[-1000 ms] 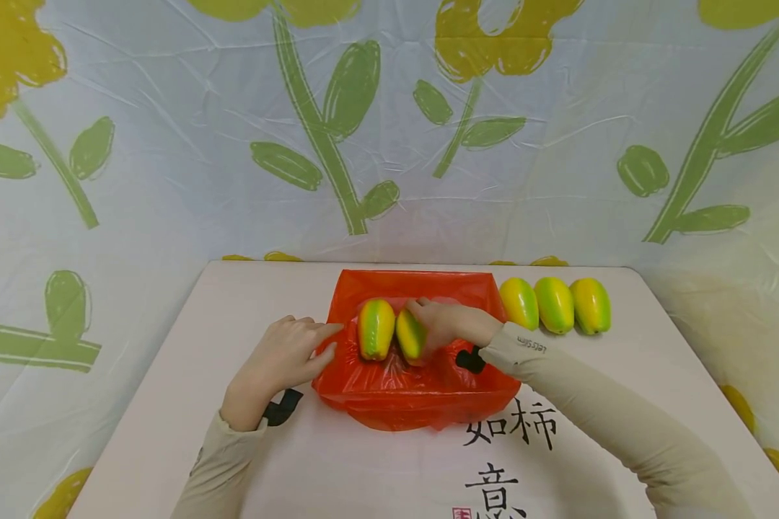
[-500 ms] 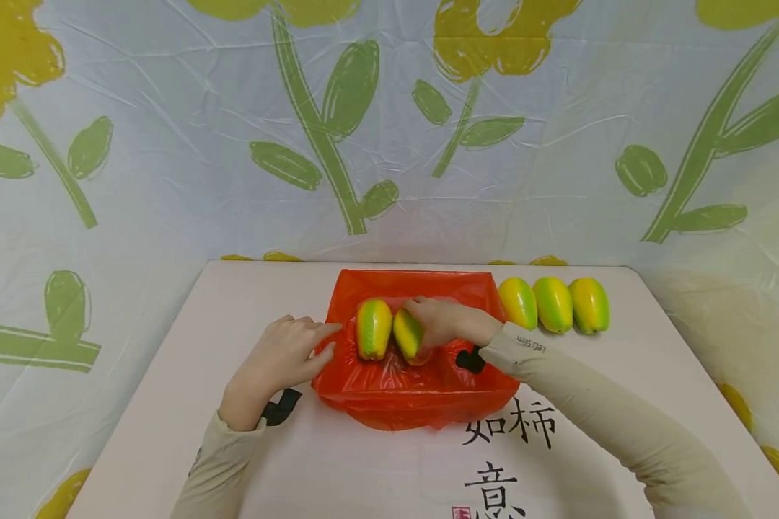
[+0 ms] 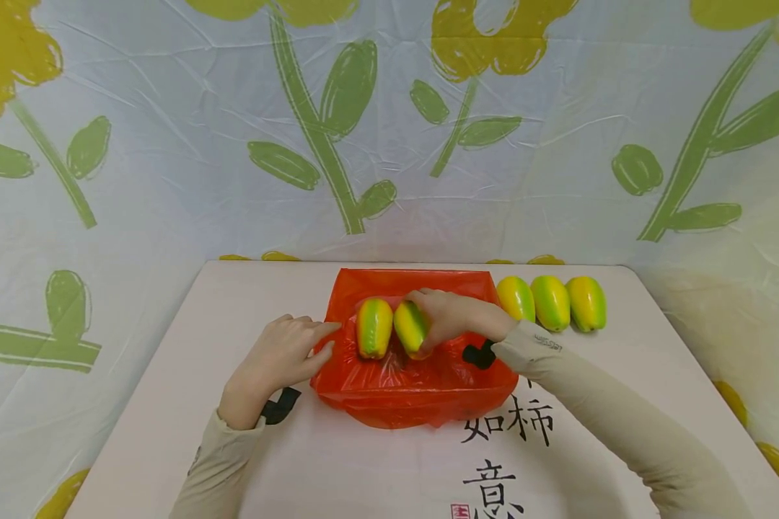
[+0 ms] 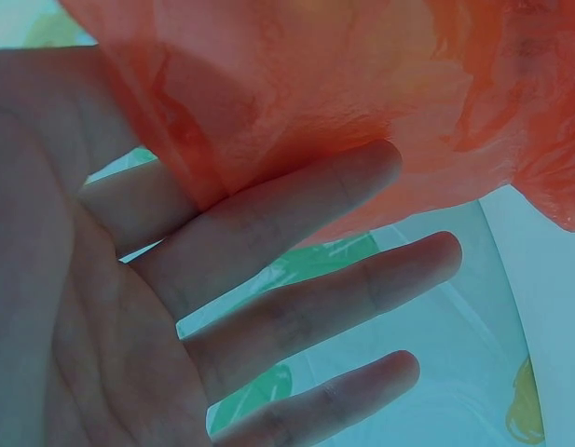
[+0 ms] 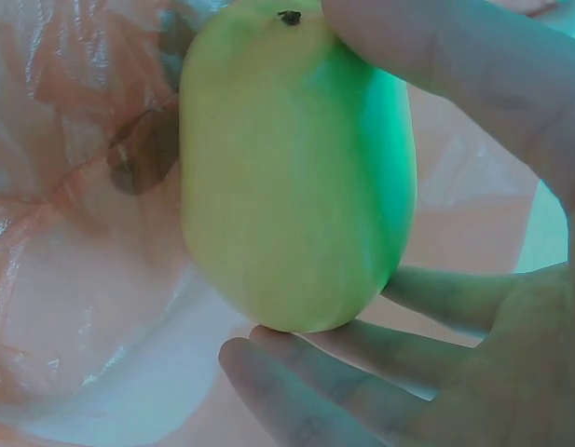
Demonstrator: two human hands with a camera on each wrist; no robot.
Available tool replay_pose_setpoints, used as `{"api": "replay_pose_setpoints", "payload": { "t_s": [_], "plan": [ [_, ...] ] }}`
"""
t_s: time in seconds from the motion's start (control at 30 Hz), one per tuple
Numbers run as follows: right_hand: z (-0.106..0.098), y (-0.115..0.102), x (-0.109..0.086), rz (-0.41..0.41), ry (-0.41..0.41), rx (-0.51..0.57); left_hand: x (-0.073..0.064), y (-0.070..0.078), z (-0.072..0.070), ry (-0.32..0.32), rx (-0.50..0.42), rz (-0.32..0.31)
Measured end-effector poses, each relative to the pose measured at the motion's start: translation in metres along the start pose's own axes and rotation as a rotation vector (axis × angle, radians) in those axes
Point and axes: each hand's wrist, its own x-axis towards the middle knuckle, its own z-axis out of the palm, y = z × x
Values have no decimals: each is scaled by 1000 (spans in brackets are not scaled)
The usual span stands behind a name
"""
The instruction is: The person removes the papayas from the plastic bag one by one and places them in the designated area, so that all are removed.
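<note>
Pale tabletop (image 3: 175, 389) is carrying everything; black lettering (image 3: 493, 486) is showing at its near side. Left hand (image 3: 282, 357) is resting at the bag's left rim, fingers spread and nearly straight, touching the plastic but gripping nothing; the wrist view is showing the rim passing between index and middle finger, probably to keep the mouth wide. One red plastic bag (image 3: 415, 400) is lying spread in a boxy shape; whether anything is stiffening it underneath, cannot tell. Right hand (image 3: 454, 317) is holding one fruit, thumb across one end and fingers curving about the other side, a grip presumably suiting its smooth, rounded form. That held fruit (image 3: 411, 328) is tilting within the bag's opening, just beside a second fruit (image 3: 373, 328). Farther right, outside the bag, three fruits (image 3: 552, 303) are standing in a row, seemingly grouped for easy reach. Count: five yellow-green fruits, two inside, three outside; one bag. Flower-printed cloth (image 3: 188, 180) is hanging behind.
</note>
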Motion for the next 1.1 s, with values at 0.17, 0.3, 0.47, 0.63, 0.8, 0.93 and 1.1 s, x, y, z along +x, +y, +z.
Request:
{"api": "replay_pose_setpoints", "payload": {
  "t_s": [0.17,0.3,0.47,0.63,0.8,0.93,1.1],
  "plan": [
    [-6,0,-9,-66,36,23,0,0,-1,-14,-4,-8],
    [-10,-1,-16,-94,62,44,0,0,-1,-17,-5,-8],
    [-14,0,-24,-127,100,95,0,0,0,-4,0,2],
    [-18,4,-34,-192,152,144,0,0,0,-5,-2,2],
    [-21,10,-43,-271,207,189,0,0,0,-10,2,-3],
    [-21,18,-49,-318,245,215,0,0,-1,-7,5,-6],
    [-21,27,-61,-361,292,270,0,0,-1,-10,3,-11]
  ]
}}
